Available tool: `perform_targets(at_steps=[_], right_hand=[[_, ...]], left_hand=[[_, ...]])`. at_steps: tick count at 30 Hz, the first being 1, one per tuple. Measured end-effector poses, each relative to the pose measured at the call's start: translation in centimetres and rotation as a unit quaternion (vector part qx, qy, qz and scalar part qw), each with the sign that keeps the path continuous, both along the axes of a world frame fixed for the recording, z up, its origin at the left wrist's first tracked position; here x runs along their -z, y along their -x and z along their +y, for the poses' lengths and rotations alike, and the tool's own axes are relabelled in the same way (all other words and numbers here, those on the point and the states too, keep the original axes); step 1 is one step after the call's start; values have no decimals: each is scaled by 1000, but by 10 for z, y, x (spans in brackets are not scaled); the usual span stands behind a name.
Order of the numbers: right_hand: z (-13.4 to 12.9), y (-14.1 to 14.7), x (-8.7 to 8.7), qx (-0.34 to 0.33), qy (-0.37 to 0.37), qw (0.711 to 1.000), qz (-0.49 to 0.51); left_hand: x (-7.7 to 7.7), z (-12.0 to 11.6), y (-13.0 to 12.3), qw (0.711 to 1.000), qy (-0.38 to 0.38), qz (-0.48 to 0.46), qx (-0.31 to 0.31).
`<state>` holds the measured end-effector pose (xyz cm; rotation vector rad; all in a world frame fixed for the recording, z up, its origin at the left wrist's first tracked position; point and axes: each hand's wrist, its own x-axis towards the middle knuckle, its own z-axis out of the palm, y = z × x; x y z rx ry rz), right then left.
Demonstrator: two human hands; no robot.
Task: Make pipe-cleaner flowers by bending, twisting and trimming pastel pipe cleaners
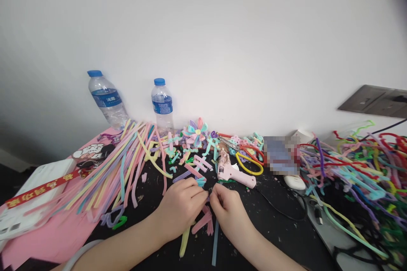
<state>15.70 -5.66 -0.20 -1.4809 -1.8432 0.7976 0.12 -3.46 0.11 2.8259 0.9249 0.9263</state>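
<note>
My left hand (183, 206) and my right hand (231, 211) meet low over the black table top (263, 237), fingers pinched close together. Whatever sits between the fingertips is too small and covered to make out. Short pink pipe cleaner pieces (204, 222) lie below and between the hands. A yellow pipe cleaner (184, 241) pokes out under my left hand, and a grey-blue pipe cleaner (215, 243) runs beside my right wrist. Just beyond my right hand lies a pink glue gun (233, 173). Small cut pipe cleaner pieces (193, 169) are scattered beyond my left hand.
Long pastel pipe cleaners (127, 161) spread at the left, near a white box (38, 190). Two water bottles (163, 103) stand by the wall. A pipe cleaner flower (197, 131), yellow-handled scissors (249, 164), a white mouse (294, 182) and a tangled colourful heap (365, 186) extend rightward.
</note>
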Motion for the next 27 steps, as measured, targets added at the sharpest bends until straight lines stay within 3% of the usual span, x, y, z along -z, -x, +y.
perform_targets(at_steps=[7, 18, 23, 27], right_hand=[[5, -4, -3, -44, -31, 997, -49], [7, -10, -14, -137, -65, 987, -61], [6, -10, -20, -166, -68, 983, -29], [1, -10, -23, -170, -77, 982, 2]], left_hand=[[-2, 3, 0, 1000, 3, -9, 24], [-3, 9, 7, 990, 117, -39, 75], [-12, 10, 8, 962, 242, -90, 91], [-19, 9, 9, 906, 385, -146, 98]])
